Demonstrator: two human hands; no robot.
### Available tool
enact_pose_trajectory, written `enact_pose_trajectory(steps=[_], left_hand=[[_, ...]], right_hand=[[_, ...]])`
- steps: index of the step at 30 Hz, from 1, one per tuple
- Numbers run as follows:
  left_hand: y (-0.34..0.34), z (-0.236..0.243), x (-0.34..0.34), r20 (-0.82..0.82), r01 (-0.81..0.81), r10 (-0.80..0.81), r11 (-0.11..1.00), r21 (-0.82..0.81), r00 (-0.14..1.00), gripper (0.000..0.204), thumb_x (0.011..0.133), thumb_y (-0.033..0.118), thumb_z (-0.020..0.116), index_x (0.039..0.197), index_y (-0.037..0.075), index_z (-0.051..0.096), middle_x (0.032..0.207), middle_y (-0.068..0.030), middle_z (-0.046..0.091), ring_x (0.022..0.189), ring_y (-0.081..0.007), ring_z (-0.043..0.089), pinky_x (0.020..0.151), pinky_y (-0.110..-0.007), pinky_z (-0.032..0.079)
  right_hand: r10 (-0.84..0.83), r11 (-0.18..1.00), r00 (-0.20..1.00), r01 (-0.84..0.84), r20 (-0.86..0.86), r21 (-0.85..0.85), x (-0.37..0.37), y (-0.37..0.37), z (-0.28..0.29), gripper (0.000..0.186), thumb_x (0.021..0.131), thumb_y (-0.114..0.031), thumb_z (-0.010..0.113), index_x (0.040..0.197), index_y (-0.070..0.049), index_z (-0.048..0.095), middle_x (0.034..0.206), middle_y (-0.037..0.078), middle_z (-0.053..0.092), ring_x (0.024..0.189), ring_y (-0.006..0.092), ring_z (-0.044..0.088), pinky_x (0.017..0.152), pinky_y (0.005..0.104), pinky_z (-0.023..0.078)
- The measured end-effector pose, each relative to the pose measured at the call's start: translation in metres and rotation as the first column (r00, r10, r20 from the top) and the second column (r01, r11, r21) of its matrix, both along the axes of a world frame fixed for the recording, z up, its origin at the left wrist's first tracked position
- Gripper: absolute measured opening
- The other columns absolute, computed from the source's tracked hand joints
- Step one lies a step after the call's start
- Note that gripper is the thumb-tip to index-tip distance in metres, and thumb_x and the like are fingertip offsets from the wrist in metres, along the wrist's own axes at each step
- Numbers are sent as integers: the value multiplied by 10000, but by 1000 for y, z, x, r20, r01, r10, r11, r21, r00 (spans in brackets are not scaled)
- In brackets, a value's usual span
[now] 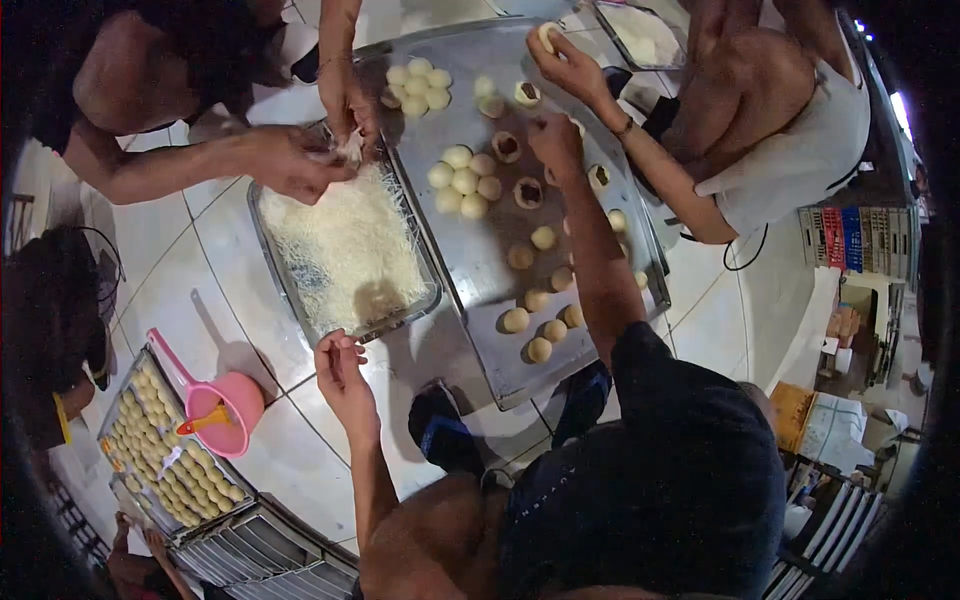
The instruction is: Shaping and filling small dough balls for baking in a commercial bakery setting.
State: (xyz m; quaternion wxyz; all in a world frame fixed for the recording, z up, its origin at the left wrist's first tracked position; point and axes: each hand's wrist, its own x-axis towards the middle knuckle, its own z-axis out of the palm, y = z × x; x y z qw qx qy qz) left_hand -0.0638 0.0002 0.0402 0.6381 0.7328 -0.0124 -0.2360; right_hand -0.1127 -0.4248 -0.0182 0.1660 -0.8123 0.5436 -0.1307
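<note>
Taking the middle of the view as the clock's centre, a pale tiled floor (330, 440) spreads underneath everything. On it, reaching from the centre toward 12 o'clock, lies a big metal tray (455, 250) dotted with dough. A smaller deep tray (436, 298), near 10 o'clock and close against the big one's side, holds a heap of white shreds (345, 235). At 8 o'clock a third tray (218, 516) carries packed rows of yellowish balls (205, 480), and just beside it is a pink dipper (255, 400), its handle pointing toward 10.

The person's right hand (556, 145) is at 1 o'clock over the big tray, fingers bent down among the dough; they are hidden, so I cannot tell what it holds. The left hand (343, 370), at 8 o'clock, is half open with loosely curled fingers near the lower edge of the shred tray. Between 10 and 11 a co-worker's two hands (300, 165) pinch some of the shreds above the heap; at 1 another co-worker's hand (575, 70) is raised.

An orange-handled tool (203, 420) leans in the dipper. Dough rounds with dark filling (528, 192) lie between 12 and 1, around the right hand. Pale balls (465, 183) cluster at 12; golden-brown balls (540, 350) sit toward 4. The raised hand grips a pale dough piece (547, 37).
</note>
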Motion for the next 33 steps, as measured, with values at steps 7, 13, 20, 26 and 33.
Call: enact_pose_trajectory(steps=[7, 13, 20, 26, 33], left_hand=[[-24, 9, -19, -18, 108, -110, 989, -102, 994, 181, 983, 184, 511, 1085, 53, 584, 938, -33, 579, 820, -113, 510, 737, -242, 411], [-18, 22, -37, 19, 171, -170, 983, -61, 985, 178, 983, 199, 518, 1072, 66, 596, 911, -28, 578, 818, -120, 512, 744, -256, 415], [-27, 12, -45, -139, 223, -242, 965, -139, 960, 225, 983, 234, 526, 1080, 49, 609, 936, -49, 619, 864, -142, 553, 783, -274, 434], [-61, -7, -50, -583, -24, -304, 873, -487, 754, 367, 1005, 231, 501, 1220, -65, 538, 1134, -147, 611, 965, -177, 603, 860, -275, 501], [2, -49, -50, -555, -328, -22, 787, -523, 832, 350, 1025, 212, 447, 1199, -79, 535, 1158, -163, 603, 1023, -205, 600, 920, -285, 484]], right_hand=[[277, 958, 886, -286, -372, 32, -72, 2, -7, 244, 808, -243, 588, 900, -47, 699, 884, 161, 694, 783, 354, 624, 710, 420, 493], [410, 890, 910, -387, -56, 240, -103, 9, -9, 233, 841, -236, 574, 909, -40, 678, 852, 123, 669, 728, 292, 601, 662, 380, 490], [219, 591, 745, -615, 630, 522, -90, 43, 21, 246, 916, -246, 558, 945, -15, 639, 815, 42, 621, 659, 157, 565, 582, 309, 487], [192, 183, 710, -704, 677, 686, -55, 159, 55, 184, 935, -212, 580, 988, -43, 628, 848, 6, 627, 711, 90, 575, 600, 246, 476], [264, 269, 791, -609, 551, 746, -24, 243, 20, 216, 908, -201, 625, 1054, -42, 641, 879, 33, 649, 734, 140, 602, 633, 246, 496]])
